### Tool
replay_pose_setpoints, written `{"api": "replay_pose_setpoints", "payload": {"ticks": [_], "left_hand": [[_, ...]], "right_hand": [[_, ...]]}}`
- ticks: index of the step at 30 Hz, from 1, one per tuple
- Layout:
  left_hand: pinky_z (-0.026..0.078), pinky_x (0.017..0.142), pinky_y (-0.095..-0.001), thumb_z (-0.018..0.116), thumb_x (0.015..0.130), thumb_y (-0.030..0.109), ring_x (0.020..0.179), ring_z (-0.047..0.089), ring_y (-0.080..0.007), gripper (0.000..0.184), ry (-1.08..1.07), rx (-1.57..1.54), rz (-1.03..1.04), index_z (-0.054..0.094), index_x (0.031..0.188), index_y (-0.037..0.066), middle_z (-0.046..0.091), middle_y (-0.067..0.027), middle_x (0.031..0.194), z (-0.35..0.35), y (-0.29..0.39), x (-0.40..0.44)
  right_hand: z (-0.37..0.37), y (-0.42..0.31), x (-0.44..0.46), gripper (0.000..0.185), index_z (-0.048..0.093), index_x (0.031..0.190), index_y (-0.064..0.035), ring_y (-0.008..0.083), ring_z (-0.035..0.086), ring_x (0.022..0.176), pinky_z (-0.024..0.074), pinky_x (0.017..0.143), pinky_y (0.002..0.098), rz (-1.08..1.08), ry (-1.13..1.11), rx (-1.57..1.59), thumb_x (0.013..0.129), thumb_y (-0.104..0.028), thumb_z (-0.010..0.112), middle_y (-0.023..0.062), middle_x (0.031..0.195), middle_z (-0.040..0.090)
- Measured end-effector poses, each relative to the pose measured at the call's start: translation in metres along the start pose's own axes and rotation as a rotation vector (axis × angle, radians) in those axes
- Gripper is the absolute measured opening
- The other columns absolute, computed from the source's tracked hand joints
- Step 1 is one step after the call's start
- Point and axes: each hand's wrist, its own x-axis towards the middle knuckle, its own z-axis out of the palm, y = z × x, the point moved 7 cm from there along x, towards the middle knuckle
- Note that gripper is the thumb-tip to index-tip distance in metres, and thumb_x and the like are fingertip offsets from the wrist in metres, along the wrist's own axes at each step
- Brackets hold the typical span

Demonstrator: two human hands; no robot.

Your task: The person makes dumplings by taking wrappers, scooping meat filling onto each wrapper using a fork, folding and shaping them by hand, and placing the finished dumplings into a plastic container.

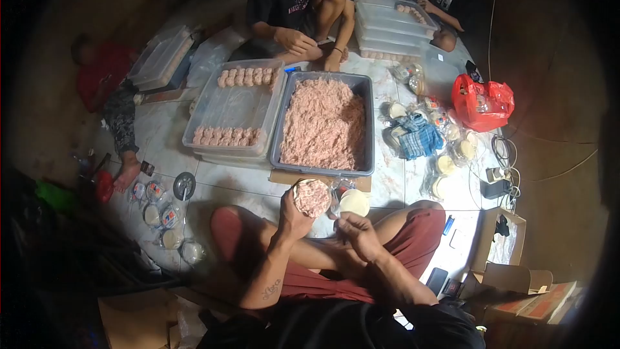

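Centrally, one grey tub (323, 171), landmark for all below, is holding a mass of pink mince (323, 126).

Nearer the wearer than the tub: left hand (294, 220), fingers wrapping and gripping one mince round (312, 198) with a pale edge, which is sitting just in front of the tub. Right hand (360, 234), fingers closing on a thin tool (335, 207), its shape unclear. Pale disc (354, 203), lying between the tub and the right hand; contact with the fingers cannot be told.

Left of the tub: clear box (236, 113), bearing rows of meat balls (245, 77).

Right of the tub: blue cloth (415, 136), lying crumpled; red bag (483, 103), standing farther out.

Beyond the tub: one co-worker (300, 10), sitting.
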Motion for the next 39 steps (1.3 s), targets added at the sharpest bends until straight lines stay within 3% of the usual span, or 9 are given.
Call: {"api": "replay_pose_setpoints", "payload": {"ticks": [3, 10, 13, 18, 21, 26, 29, 34, 39], "left_hand": [[0.055, 0.082, -0.0353, 0.081, 0.078, 0.010, 0.090, 0.069, -0.0219, 0.036, -0.019, -0.079, -0.054, 0.065, 0.109, 0.001, 0.072, -0.0116, 0.099, 0.004, -0.006, 0.001], [0.052, 0.070, -0.0378, 0.093, 0.069, 0.027, 0.076, 0.064, -0.0204, 0.047, -0.080, 0.240, -0.041, 0.065, 0.097, 0.001, 0.069, -0.0092, 0.084, 0.013, 0.000, 0.001], [0.052, 0.069, -0.0360, 0.095, 0.068, 0.024, 0.076, 0.062, -0.0170, 0.046, -0.096, 0.153, -0.064, 0.065, 0.095, 0.001, 0.068, -0.0076, 0.082, 0.006, -0.001, 0.002], [0.052, 0.072, -0.0286, 0.093, 0.069, 0.011, 0.078, 0.060, -0.0108, 0.041, -0.039, -0.014, -0.056, 0.063, 0.095, 0.002, 0.066, -0.0018, 0.087, 0.007, 0.003, 0.001], [0.052, 0.071, -0.0283, 0.092, 0.070, 0.009, 0.078, 0.061, -0.0097, 0.042, -0.051, -0.056, -0.037, 0.062, 0.098, 0.003, 0.066, -0.0013, 0.090, 0.009, -0.016, 0.001], [0.054, 0.073, -0.0317, 0.096, 0.064, 0.020, 0.078, 0.064, -0.0143, 0.049, -0.076, 0.132, -0.035, 0.063, 0.096, 0.003, 0.068, -0.0044, 0.086, 0.016, 0.006, -0.001], [0.053, 0.070, -0.0353, 0.099, 0.057, 0.031, 0.073, 0.062, -0.0178, 0.060, 0.020, 0.385, -0.075, 0.061, 0.092, 0.002, 0.067, -0.0065, 0.081, 0.002, 0.006, 0.003], [0.052, 0.073, -0.0321, 0.098, 0.061, 0.029, 0.078, 0.061, -0.0148, 0.058, -0.221, 0.178, -0.066, 0.062, 0.099, 0.004, 0.068, -0.0063, 0.088, -0.004, 0.000, 0.004], [0.053, 0.074, -0.0294, 0.098, 0.062, 0.022, 0.081, 0.061, -0.0111, 0.054, -0.124, -0.023, -0.017, 0.064, 0.100, 0.003, 0.068, -0.0028, 0.091, 0.003, 0.019, 0.005]], "right_hand": [[-0.003, 0.014, -0.002, 0.019, 0.072, 0.111, -0.0035, 0.0050, 0.050, 0.080, 0.0414, 0.073, 0.0214, 0.096, -0.033, 0.210, 0.102, -0.017, 0.061, -0.0055, 0.087, 0.061], [-0.003, -0.079, 0.010, 0.015, 0.067, 0.100, 0.0023, 0.0425, 0.062, 0.087, 0.0506, 0.077, 0.0453, -0.600, -0.098, -1.143, 0.089, 0.003, 0.058, 0.0231, 0.096, 0.063], [-0.017, -0.081, 0.005, 0.013, 0.067, 0.102, 0.0023, 0.0403, 0.061, 0.081, 0.0495, 0.074, 0.0439, -0.426, 0.154, -0.931, 0.093, -0.002, 0.059, 0.0216, 0.086, 0.061], [-0.014, 0.005, -0.007, 0.023, 0.071, 0.113, -0.0039, 0.0040, 0.048, 0.069, 0.0381, 0.063, 0.0205, 0.157, -0.079, -0.035, 0.105, -0.019, 0.056, -0.0051, 0.077, 0.056], [-0.003, 0.022, -0.009, 0.024, 0.071, 0.114, -0.0047, 0.0015, 0.045, 0.071, 0.0336, 0.060, 0.0207, 0.071, -0.120, -0.013, 0.106, -0.019, 0.055, -0.0082, 0.076, 0.051], [0.006, -0.036, -0.003, 0.013, 0.063, 0.100, 0.0065, 0.0401, 0.056, 0.078, 0.0472, 0.071, 0.0429, -0.394, 0.000, -0.887, 0.088, 0.003, 0.059, 0.0217, 0.085, 0.056], [-0.010, -0.052, -0.006, 0.015, 0.063, 0.097, 0.0057, 0.0432, 0.057, 0.084, 0.0488, 0.074, 0.0415, -0.537, 0.104, -0.948, 0.083, 0.006, 0.057, 0.0226, 0.088, 0.057], [-0.025, -0.010, -0.013, 0.024, 0.068, 0.118, 0.0004, 0.0105, 0.056, 0.088, 0.0478, 0.078, 0.0301, -0.093, -0.015, -0.359, 0.106, -0.015, 0.054, 0.0010, 0.089, 0.061], [-0.005, 0.016, -0.018, 0.022, 0.069, 0.117, -0.0010, 0.0062, 0.052, 0.080, 0.0458, 0.076, 0.0241, 0.068, -0.154, 0.001, 0.105, -0.014, 0.056, -0.0036, 0.087, 0.057]]}}
